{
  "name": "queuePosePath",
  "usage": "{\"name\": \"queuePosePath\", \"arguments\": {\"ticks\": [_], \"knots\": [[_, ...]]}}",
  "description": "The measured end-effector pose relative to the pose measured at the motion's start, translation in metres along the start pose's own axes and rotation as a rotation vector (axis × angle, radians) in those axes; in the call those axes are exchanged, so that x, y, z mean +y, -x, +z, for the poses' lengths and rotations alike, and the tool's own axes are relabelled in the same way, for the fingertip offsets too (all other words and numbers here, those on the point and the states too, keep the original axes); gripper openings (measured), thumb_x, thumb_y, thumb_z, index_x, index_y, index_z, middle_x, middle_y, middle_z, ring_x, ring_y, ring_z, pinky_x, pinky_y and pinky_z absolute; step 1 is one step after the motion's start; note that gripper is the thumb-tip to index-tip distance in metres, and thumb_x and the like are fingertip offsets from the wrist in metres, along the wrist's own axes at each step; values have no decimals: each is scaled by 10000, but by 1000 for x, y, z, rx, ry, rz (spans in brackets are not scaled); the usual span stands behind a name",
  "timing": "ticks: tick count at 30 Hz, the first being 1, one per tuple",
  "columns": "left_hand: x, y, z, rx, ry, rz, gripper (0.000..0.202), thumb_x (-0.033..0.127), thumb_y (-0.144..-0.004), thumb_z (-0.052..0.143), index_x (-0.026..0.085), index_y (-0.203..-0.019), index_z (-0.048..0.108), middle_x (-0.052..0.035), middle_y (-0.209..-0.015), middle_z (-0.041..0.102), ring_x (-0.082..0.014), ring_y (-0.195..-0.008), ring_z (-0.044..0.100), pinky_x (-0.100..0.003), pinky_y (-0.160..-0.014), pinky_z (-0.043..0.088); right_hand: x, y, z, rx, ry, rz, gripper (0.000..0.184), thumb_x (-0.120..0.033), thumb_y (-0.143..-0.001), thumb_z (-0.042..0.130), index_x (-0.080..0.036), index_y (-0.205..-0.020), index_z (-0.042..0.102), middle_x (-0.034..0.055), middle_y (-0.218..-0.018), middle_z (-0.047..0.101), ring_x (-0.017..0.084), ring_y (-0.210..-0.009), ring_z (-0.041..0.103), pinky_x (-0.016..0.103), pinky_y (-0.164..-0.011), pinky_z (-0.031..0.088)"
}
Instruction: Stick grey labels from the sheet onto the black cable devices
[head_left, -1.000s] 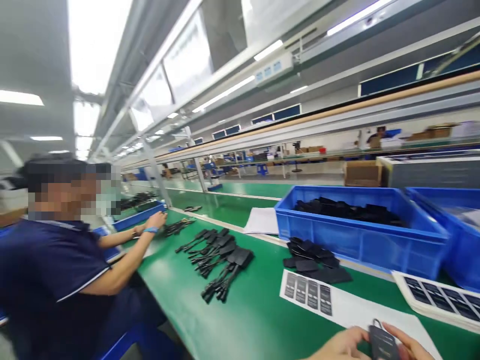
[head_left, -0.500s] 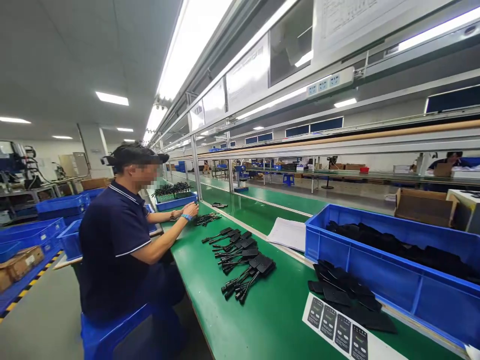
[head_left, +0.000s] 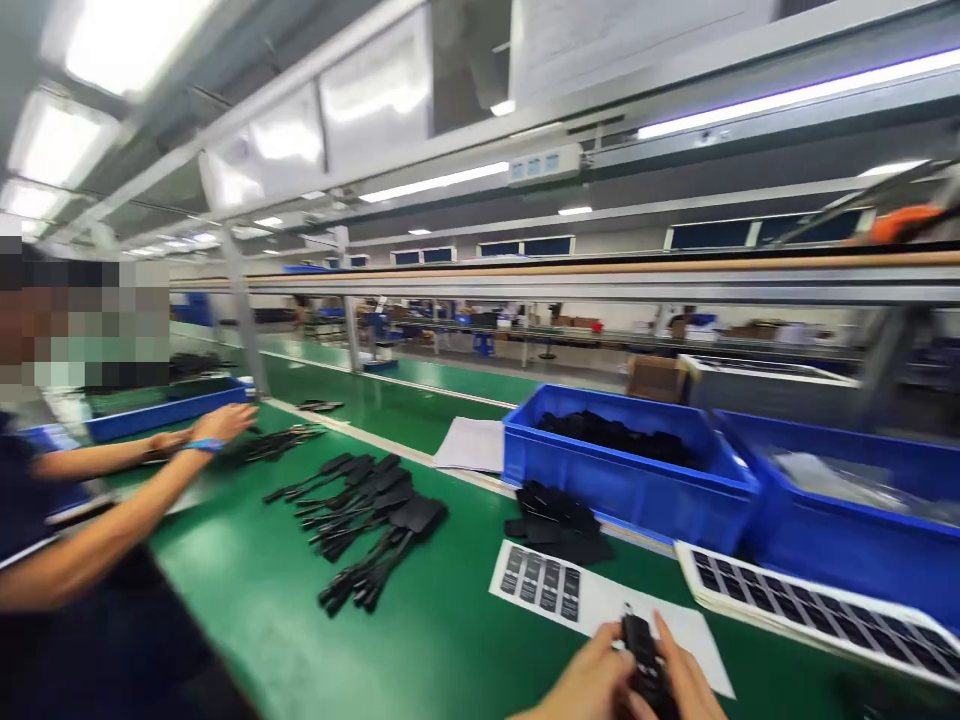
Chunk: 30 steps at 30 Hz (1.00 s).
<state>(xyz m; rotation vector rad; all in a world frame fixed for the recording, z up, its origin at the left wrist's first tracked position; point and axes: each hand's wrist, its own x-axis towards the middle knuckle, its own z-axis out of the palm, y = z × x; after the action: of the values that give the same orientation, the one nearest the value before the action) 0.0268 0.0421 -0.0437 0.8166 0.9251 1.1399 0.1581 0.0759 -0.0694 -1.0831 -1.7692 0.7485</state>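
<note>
Person's L hand [head_left: 585,678] and R hand [head_left: 688,680] are at bottom edge of view, w/ a small blk device [head_left: 643,655] btwn them. L fingers are curled in on its left side; R hand is against its right side, one finger pointing up along it. Gap btwn the hands is abt the device's own width; lower part of both is cut off by the frame, so exact grip there can't be told. Device is slightly tilted, over the label sheet [head_left: 600,598], which lies on the green bench [head_left: 465,650] w/ 4 dark labels at its left end. Can't tell if device touches it.

Behind, a pile of flat blk pieces [head_left: 562,522] lies just beside a blue bin [head_left: 637,507] w/ more blk pcs inside. To the right, a stack of label sheets [head_left: 817,605] lies in front of a 2nd blue bin [head_left: 832,543]. To the left, blk units w/ cables [head_left: 390,500] lie in overlapping groups. Far left, a co-worker's hand [head_left: 229,425], blue wristband [head_left: 204,445] behind it, is near some dark parts [head_left: 281,442]
</note>
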Motion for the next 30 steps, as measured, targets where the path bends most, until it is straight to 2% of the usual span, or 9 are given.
{"name": "queuePosePath", "arguments": {"ticks": [2,4,7,10,15,18,22,26,30], "knots": [[2,6,3,-97,-11,-91,738,561,-746,581,198,-1347,354,-47,-846,660,-207,-717,663,-361,-692,508,-10,8,-18,-156,126,-94,534,-407,-831,494,-244,-1339,499,108,-1213,618,280,-1104,606,377,-920,526],[10,15,1,-86,-177,-39,764,549,-798,525,183,-1411,254,-108,-1011,658,-221,-824,666,-361,-727,511,-19,4,-32,-199,349,-39,533,-277,-849,443,-186,-1374,452,125,-1207,594,246,-1099,595,337,-938,497],[28,27,-7,-120,-698,200,486,364,-860,498,197,-1311,428,-125,-1154,622,-222,-956,616,-335,-783,498,-21,-14,-55,-190,836,139,537,-149,-813,466,-126,-1349,481,142,-1094,605,241,-1007,608,320,-872,494],[40,31,-11,-76,-1235,328,278,151,-818,490,197,-1074,591,-91,-1093,637,-234,-995,589,-355,-866,465,-13,-25,-82,-126,1100,271,495,-83,-776,513,-123,-1267,562,167,-1057,611,287,-951,610,369,-787,487],[45,27,-10,105,-1818,170,429,7,-763,481,119,-1158,607,-169,-1195,599,-319,-1075,569,-433,-905,457,-4,-27,-108,5,1195,280,542,19,-722,504,-195,-1210,599,193,-1187,575,365,-1058,526,462,-812,421],[51,22,-16,261,-1929,56,516,-50,-734,484,105,-1214,593,-189,-1191,609,-336,-1079,584,-437,-899,461,-9,-31,-93,-46,1105,181,493,-9,-773,484,-222,-1201,607,150,-1211,576,320,-1057,537,425,-835,421],[63,16,-30,440,-1919,-12,446,-50,-840,300,51,-1060,675,-229,-1029,665,-344,-986,647,-475,-850,476,-25,-44,-40,-285,679,5,342,-69,-831,456,-199,-1062,672,99,-1068,639,246,-1030,586,330,-864,447],[66,13,-38,439,-1874,-39,421,-50,-835,331,54,-1005,702,-224,-934,695,-316,-900,688,-426,-769,516,-37,-64,15,-319,569,-56,293,-82,-823,482,-167,-1009,692,94,-993,649,218,-978,615,276,-854,462],[62,10,-41,407,-1824,-26,356,-19,-828,400,78,-915,731,-217,-865,703,-296,-858,697,-384,-713,526,-38,-77,45,-280,542,-65,202,-127,-791,562,-128,-938,702,132,-953,637,267,-934,620,336,-828,482]]}}
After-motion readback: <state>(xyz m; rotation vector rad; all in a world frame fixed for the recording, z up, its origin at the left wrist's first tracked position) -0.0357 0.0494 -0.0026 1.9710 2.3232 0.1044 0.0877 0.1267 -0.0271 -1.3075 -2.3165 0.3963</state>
